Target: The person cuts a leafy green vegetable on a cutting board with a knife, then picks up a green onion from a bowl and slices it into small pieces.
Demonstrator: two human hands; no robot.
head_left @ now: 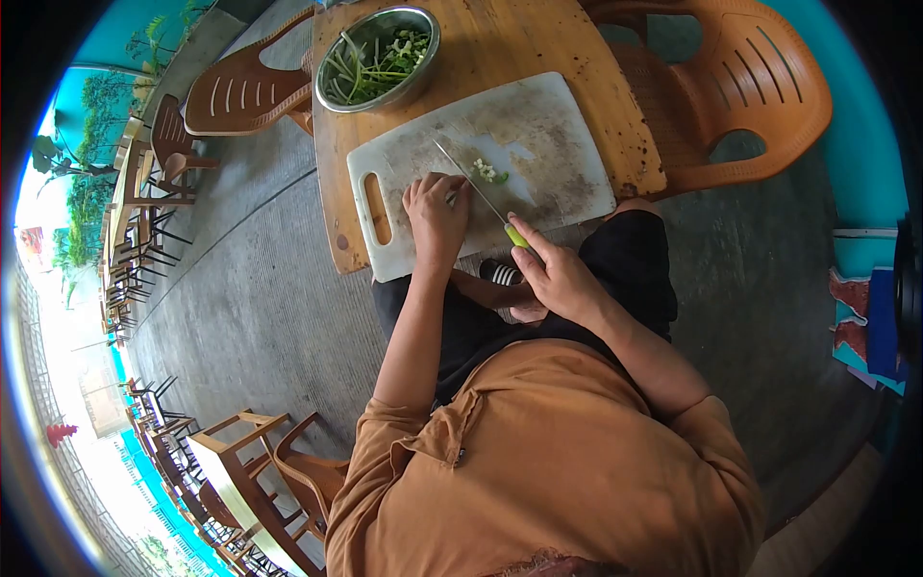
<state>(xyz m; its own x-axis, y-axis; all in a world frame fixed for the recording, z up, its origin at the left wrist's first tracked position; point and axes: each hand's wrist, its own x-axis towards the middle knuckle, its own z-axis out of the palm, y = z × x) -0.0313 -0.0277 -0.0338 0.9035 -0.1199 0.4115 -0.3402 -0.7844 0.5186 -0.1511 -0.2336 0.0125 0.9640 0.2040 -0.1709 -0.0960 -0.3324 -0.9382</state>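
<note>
A kitchen knife [483, 196] with a lime-green handle is gripped in my right hand [565, 279], its blade slanting up and left over a worn white cutting board [413, 144]. My left hand [437, 216] is closed on the board, left of the blade, fingers curled. A small pale bit shows between its fingers, too hidden to name. Just right of the blade lies a little heap of chopped green and white vegetable pieces [489, 172]. Beyond the board's upper left corner stands a metal bowl [430, 75] with long green stalks and cut greens [370, 69] inside.
The board rests on a wooden table [510, 38], overhanging its near edge. An orange plastic chair [760, 87] stands to the right and a brown chair [245, 91] to the left. More tables and chairs [231, 452] line the left side.
</note>
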